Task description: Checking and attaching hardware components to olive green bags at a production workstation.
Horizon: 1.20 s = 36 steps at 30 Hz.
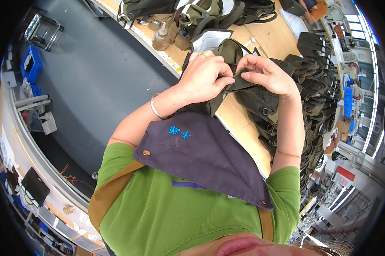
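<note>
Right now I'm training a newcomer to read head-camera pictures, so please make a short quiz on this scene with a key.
1. Multiple choice: where is the silver bangle worn?
A) right wrist
B) left wrist
C) both wrists

2. True or false: the left hand and the right hand both pinch dark olive fabric.

3. Fill in: the nozzle-topped bottle stands near the edge of the ____.

Key:
1. B, the left wrist.
2. True; thumb and fingers of each hand close on it.
3. Table.
</note>
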Each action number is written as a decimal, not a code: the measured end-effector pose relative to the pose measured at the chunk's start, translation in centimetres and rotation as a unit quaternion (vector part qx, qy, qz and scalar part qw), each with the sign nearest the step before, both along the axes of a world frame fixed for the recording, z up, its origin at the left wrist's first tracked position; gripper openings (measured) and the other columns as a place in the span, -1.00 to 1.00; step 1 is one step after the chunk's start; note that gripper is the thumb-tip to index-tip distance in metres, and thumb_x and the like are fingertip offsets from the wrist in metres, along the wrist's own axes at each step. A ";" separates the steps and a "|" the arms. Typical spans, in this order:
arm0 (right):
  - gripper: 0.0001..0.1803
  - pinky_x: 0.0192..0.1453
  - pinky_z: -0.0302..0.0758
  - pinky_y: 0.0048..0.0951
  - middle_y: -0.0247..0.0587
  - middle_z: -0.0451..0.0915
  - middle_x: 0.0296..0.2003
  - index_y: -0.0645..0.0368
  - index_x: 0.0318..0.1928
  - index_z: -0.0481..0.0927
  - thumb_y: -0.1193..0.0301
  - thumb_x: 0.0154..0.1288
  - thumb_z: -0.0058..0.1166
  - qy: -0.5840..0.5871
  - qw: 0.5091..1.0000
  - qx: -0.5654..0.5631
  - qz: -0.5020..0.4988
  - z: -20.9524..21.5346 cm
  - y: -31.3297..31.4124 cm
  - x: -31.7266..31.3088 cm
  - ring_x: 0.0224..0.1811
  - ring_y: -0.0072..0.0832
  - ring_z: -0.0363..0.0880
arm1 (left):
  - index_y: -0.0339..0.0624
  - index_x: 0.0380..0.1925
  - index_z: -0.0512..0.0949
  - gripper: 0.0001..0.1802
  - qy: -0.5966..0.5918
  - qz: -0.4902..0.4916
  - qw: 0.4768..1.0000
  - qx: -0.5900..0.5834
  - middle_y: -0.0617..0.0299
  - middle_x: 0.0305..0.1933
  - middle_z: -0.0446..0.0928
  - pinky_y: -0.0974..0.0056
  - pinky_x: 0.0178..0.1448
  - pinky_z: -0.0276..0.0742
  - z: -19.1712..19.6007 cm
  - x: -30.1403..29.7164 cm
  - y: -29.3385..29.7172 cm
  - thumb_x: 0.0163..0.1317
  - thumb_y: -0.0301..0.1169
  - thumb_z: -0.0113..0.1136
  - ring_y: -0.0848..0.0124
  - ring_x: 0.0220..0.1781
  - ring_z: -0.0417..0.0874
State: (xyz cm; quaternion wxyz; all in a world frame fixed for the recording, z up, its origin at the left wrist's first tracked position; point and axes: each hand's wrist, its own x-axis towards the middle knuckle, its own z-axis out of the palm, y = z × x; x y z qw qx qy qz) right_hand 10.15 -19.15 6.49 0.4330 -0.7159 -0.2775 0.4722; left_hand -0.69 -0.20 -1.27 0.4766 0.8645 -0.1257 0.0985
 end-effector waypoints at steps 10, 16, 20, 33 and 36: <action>-0.89 -0.23 0.36 -0.64 -0.51 0.53 -0.40 0.25 -0.17 0.53 0.49 0.36 0.03 -0.021 0.998 -0.056 0.005 0.0 0.4 0.2 -0.33 -0.77 0.41 | -0.05 -0.45 0.69 -0.87 -0.097 -0.001 0.995 0.001 0.38 -0.47 0.50 0.22 -0.12 0.22 -0.4 -0.4 0.0 0.09 -0.28 0.39 0.33 -0.29 0.45; -0.88 -0.27 0.30 -0.66 -0.52 0.50 -0.38 0.24 -0.14 0.52 0.47 0.37 0.02 -0.014 0.998 -0.055 0.008 0.3 0.9 0.0 -0.35 -0.79 0.35 | -0.06 -0.45 0.67 -0.91 -0.022 -0.002 1.000 -0.020 0.36 -0.45 0.54 0.18 -0.08 0.26 -0.3 -0.3 0.1 0.12 -0.33 0.36 0.30 -0.27 0.49; -0.87 -0.36 0.18 -0.70 -0.58 0.43 -0.38 0.20 -0.11 0.52 0.44 0.40 0.01 0.062 0.997 -0.040 -0.031 0.2 0.6 0.7 -0.40 -0.81 0.26 | -0.05 -0.27 0.57 -0.81 -0.014 0.042 0.999 -0.027 0.38 -0.39 0.61 0.14 0.05 0.28 0.2 -0.7 -0.3 0.12 -0.38 0.35 0.32 -0.18 0.58; -0.79 -0.35 0.32 -0.59 -0.55 0.46 -0.51 0.22 -0.20 0.61 0.33 0.45 0.05 -0.090 0.994 -0.059 -0.007 -0.1 0.3 1.1 -0.44 -0.76 0.31 | -0.13 -0.29 0.57 -0.77 -0.009 0.062 0.991 -0.117 0.32 -0.42 0.66 0.25 -0.11 0.41 0.1 -0.1 -0.6 0.04 -0.47 0.39 0.40 -0.30 0.65; -0.80 -0.32 0.36 -0.57 -0.50 0.51 -0.50 0.24 -0.23 0.62 0.35 0.42 0.09 -0.132 0.990 -0.045 -0.002 0.1 0.4 0.7 -0.43 -0.73 0.35 | -0.16 -0.32 0.59 -0.77 -0.031 0.064 0.990 -0.126 0.29 -0.48 0.65 0.29 -0.23 0.44 -0.4 0.1 -0.8 0.01 -0.47 0.42 0.42 -0.37 0.66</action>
